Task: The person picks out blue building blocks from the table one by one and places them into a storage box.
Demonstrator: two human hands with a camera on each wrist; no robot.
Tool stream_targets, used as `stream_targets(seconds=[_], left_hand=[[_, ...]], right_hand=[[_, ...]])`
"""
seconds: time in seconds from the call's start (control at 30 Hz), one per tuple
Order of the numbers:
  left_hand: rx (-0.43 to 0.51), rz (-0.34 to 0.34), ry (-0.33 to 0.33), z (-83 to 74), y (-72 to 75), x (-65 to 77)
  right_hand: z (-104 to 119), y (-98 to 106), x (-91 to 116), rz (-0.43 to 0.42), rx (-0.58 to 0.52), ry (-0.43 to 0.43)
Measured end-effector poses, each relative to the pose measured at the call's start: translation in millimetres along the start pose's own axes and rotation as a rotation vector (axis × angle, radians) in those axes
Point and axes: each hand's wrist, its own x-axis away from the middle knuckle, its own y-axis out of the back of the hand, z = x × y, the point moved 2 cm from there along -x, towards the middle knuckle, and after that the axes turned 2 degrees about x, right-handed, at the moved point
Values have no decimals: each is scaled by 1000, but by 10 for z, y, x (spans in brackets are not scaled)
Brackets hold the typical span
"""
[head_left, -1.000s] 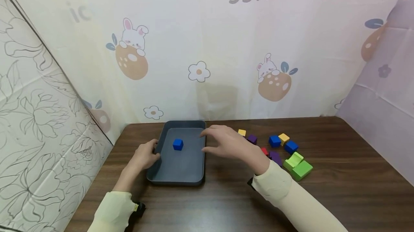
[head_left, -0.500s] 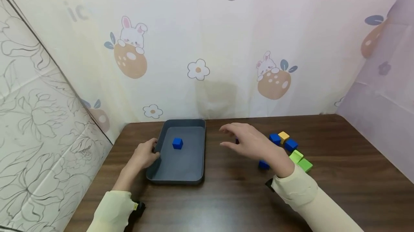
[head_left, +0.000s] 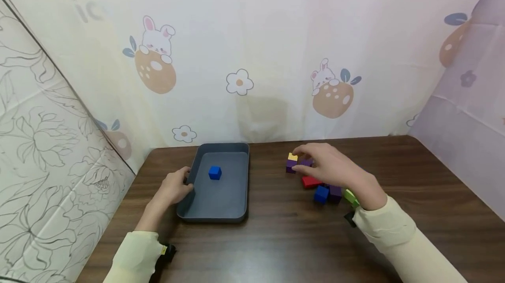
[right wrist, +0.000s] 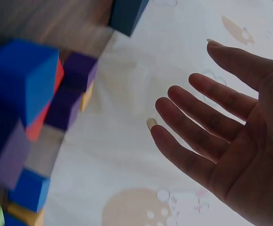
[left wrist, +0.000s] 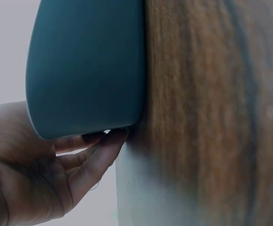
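Note:
At the left side of the grey tray [head_left: 213, 208], my left hand [head_left: 173, 186] holds the wall, thumb lapping over the rim. In the left wrist view its fingers [left wrist: 96, 162] lie along the tray's outer wall. One blue cube [head_left: 215, 173] sits in the tray. My right hand [head_left: 327, 164] hovers over the blocks with fingers spread and nothing in them. Around its fingertips are a yellow block [head_left: 293, 157], a purple block [head_left: 291, 166] and a red block [head_left: 311, 182]. Closer to me stand a blue block [head_left: 321, 195] and another purple block [head_left: 335, 193].
Light green blocks [head_left: 350, 198] show partly beneath the right wrist. More blue and yellow blocks [right wrist: 30, 190] appear in the right wrist view. Behind the dark wooden table [head_left: 272, 239] hangs a printed curtain [head_left: 272, 55], with a floral sheet [head_left: 51, 164] on the left.
My right hand has moved right, from beside the tray's right rim to over the blocks. My left hand stays at the tray's left wall, and the blue cube stays inside.

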Motion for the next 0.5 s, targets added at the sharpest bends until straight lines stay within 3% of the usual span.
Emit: stream_targets(seconds=[0.5], left_hand=[[-10,3,8,9,-8,-40]], right_hand=[[-423,310,164,28,44,-116]])
